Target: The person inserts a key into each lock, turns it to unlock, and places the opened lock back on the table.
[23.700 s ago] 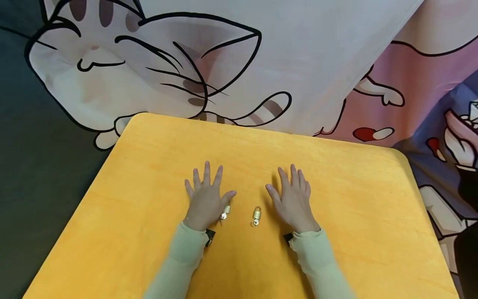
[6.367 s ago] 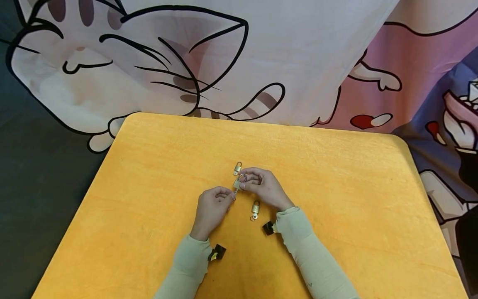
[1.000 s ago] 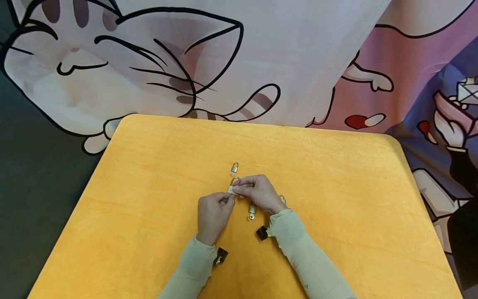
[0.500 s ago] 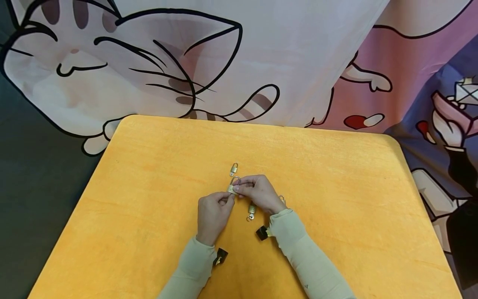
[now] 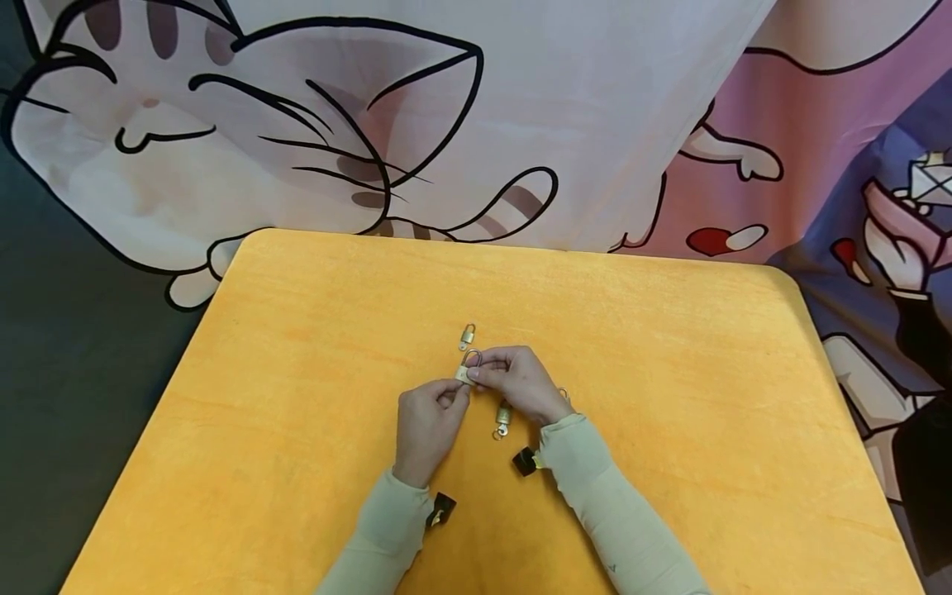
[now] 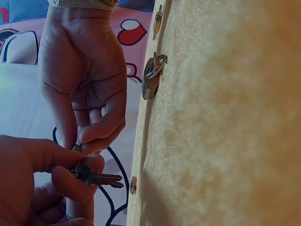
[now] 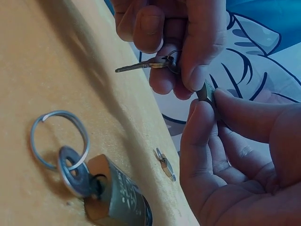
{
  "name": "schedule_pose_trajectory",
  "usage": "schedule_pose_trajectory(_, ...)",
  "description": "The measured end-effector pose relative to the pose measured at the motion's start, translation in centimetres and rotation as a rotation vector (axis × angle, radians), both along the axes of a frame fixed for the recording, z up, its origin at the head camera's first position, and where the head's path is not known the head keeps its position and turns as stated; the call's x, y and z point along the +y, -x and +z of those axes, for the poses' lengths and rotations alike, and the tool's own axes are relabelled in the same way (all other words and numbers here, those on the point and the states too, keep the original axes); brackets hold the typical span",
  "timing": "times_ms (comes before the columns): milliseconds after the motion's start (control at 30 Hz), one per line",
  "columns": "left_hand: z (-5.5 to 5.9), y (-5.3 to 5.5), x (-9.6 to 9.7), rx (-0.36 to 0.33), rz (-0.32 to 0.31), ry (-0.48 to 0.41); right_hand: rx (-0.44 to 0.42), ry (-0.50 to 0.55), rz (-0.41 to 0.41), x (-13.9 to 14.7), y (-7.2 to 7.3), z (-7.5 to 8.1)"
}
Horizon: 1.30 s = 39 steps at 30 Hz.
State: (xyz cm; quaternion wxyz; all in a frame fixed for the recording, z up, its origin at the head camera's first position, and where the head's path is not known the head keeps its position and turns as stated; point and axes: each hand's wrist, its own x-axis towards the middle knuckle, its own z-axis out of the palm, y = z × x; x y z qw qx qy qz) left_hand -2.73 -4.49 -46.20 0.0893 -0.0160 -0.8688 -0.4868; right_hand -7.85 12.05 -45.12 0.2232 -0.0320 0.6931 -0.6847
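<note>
A small padlock (image 5: 464,374) is held above the table, its shackle pointing up and away. My right hand (image 5: 521,385) pinches the padlock body between thumb and fingers. At its lower end my left hand (image 5: 430,430) pinches a key, mostly hidden by the fingertips. A second key (image 6: 107,179) dangles below the left fingers on a thin ring, as the right wrist view also shows. Beyond the hands lies a brass padlock (image 5: 467,336). Another brass padlock (image 5: 503,413), with key and ring (image 7: 59,140), lies under the right hand's near side.
A further padlock (image 5: 564,394) shows partly behind the right wrist. All rest on a yellow table (image 5: 312,330) with rounded far corners. A cartoon-cat cloth (image 5: 580,107) hangs behind its far edge. Black wrist cameras (image 5: 441,508) sit at both cuffs.
Earliest, both hands were spread open over the table; later both held a padlock. A padlock now shows behind the right wrist. Over the last second the hands barely moved.
</note>
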Motion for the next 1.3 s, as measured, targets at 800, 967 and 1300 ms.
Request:
schedule_pose_trajectory(800, 0.1, 0.0, 0.0, -0.132, -0.101, 0.015, 0.017, -0.058, -0.012, 0.5, 0.4, 0.4)
schedule_pose_trajectory(967, 0.1, 0.0, 0.2, -0.149, -0.117, 0.025, 0.08, -0.144, -0.01, 1.2, 1.0, 1.0)
schedule_pose_trajectory(1300, -0.1, -0.1, 0.1, -0.177, -0.13, 0.093, 0.115, -0.312, -0.028, 2.5, 3.2, 1.6)
